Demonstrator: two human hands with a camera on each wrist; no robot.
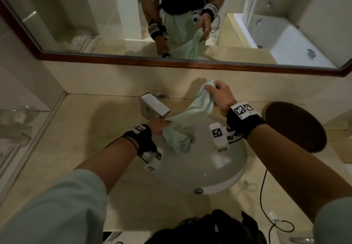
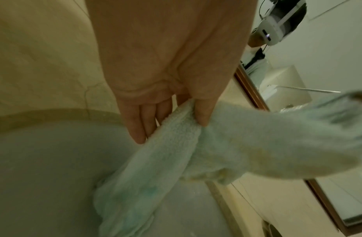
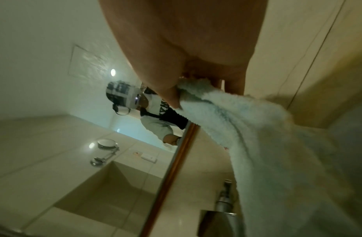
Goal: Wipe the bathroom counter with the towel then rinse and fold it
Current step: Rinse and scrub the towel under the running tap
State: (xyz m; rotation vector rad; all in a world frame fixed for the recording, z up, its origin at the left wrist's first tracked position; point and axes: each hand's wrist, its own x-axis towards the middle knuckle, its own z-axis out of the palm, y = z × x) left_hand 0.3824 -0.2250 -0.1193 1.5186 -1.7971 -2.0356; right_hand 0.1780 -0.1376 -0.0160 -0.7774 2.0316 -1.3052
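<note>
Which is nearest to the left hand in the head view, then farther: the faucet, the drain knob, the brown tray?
From the left hand:
1. Faucet, just behind it.
2. Drain knob, at the sink's front rim.
3. Brown tray, far right on the counter.

Towel (image 1: 182, 127) hangs over sink (image 1: 224, 169), faucet (image 1: 154, 108) behind.

I'm seeing a wood-framed mirror (image 1: 190, 64) running above the backsplash, a dark round tray (image 1: 297, 125) sitting right of the basin, a bathtub reflecting.
</note>
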